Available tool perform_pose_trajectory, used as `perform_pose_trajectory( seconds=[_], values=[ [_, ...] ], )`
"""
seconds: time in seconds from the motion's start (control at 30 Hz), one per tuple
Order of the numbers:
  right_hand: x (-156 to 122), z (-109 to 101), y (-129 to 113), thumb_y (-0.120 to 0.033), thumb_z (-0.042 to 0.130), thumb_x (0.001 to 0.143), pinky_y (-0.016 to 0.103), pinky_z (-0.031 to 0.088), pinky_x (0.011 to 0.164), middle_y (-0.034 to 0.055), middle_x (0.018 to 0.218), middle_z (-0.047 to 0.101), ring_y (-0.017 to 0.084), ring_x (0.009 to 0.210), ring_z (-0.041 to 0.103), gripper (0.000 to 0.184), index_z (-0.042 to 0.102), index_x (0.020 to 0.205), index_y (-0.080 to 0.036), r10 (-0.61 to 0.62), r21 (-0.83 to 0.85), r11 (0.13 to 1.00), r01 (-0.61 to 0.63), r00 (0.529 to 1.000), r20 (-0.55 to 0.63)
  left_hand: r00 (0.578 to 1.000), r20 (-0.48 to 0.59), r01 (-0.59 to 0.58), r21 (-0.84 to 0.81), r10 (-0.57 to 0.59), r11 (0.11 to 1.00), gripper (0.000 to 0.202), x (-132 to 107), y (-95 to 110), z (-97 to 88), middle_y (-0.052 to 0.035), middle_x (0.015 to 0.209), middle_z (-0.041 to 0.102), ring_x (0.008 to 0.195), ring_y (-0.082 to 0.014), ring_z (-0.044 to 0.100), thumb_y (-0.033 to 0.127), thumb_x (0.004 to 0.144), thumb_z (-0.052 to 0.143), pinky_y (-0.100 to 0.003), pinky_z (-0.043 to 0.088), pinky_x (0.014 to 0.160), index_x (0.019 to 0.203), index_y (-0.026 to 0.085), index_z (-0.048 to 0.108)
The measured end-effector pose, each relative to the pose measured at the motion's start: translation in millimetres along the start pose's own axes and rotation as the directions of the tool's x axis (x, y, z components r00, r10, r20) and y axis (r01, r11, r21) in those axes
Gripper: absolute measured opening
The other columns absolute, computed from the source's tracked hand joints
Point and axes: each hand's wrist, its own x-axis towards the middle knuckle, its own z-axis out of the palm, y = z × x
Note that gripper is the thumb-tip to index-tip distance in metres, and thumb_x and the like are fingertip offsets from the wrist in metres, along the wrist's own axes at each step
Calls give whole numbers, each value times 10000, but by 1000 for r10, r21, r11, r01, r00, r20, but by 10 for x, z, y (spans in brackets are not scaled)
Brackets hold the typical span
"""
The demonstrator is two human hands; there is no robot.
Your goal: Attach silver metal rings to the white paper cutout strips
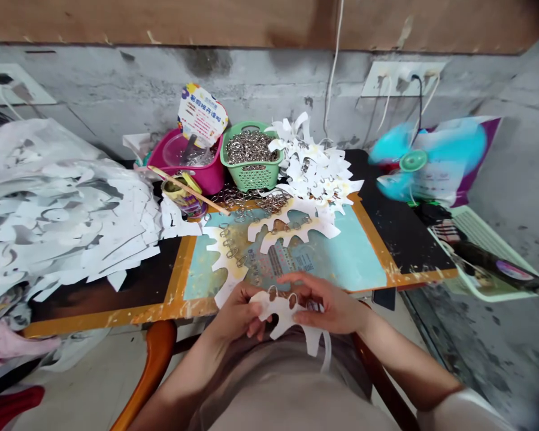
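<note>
Above my lap, in front of the table edge, both hands hold one white scalloped fabric piece with metal rings along its upper edge. My left hand pinches its left end between thumb and fingers. My right hand grips the right part, thumb on the front. On the blue mat lie similar scalloped pieces with rings: one curved strip at the left and another strip in the middle, both with yellowish glue-like stains. Loose metal rings are scattered behind them.
A green basket of rings, a pink basket, and a can with a wooden stick stand at the back. White cut pieces pile at left and back right. A blurred blue fan stands right.
</note>
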Motion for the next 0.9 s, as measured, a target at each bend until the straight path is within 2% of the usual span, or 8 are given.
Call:
perform_pose_trajectory(
  seconds=[0.13,0.23,0.43,0.53,0.63,0.7,0.8,0.9],
  values=[
    [-17,-10,-62,-269,611,921,227,432,619,1,895,628,115,701,545,582,335,1433,-283,38,-169,984,-50,996,-75,980,-183,-117,-187,83,975,798,-12,-83,56,15,615,614,459,-110,549,864,622,622,-259,531,473,1013,170,654],
    [2,-23,-123,-247,595,922,232,422,594,-3,877,639,117,663,545,593,314,1443,-280,43,-281,958,-60,997,-66,987,-134,-119,-207,92,971,770,-45,-225,183,-40,839,682,678,-193,664,778,605,733,-304,583,525,1118,216,612],
    [89,-51,-226,-242,590,917,236,377,568,-20,852,652,95,561,489,618,289,1455,-262,52,-398,915,-61,998,-33,935,-339,-113,-10,103,994,341,17,-424,396,14,640,614,458,-107,528,488,748,786,-218,454,404,852,191,654],
    [124,-77,-161,-305,653,884,235,392,603,-11,860,637,109,646,526,578,378,1386,-226,21,-341,939,-50,996,-90,885,-439,-116,111,154,987,303,57,-424,411,20,556,585,443,-95,501,434,812,738,-210,418,428,692,172,648],
    [147,-105,-33,-417,653,888,221,370,598,-19,782,580,104,672,505,307,581,1061,-174,36,-224,973,-54,996,-85,870,-448,-149,155,204,977,294,63,-384,421,30,525,570,467,-100,514,411,823,733,-215,440,477,673,174,644],
    [155,-126,53,-497,606,909,219,365,602,-16,756,562,96,662,488,342,608,911,-155,49,-59,997,-52,998,-49,862,-467,-165,112,198,980,299,71,-335,439,39,516,561,441,-89,500,415,796,758,-206,425,449,675,173,632],
    [147,-172,147,-581,557,909,230,396,640,21,855,611,115,719,535,464,644,1039,-144,55,227,973,-44,998,-43,823,-547,-212,-44,154,976,344,115,-237,448,60,505,537,385,-71,470,429,718,818,-178,370,365,686,173,591],
    [115,-220,185,-520,674,850,221,391,631,20,879,619,109,710,531,530,604,1235,-162,45,258,965,-32,998,-46,803,-589,-212,-138,92,967,377,169,-171,398,71,530,534,390,-70,493,402,666,862,-159,358,335,739,174,571]
  ],
)
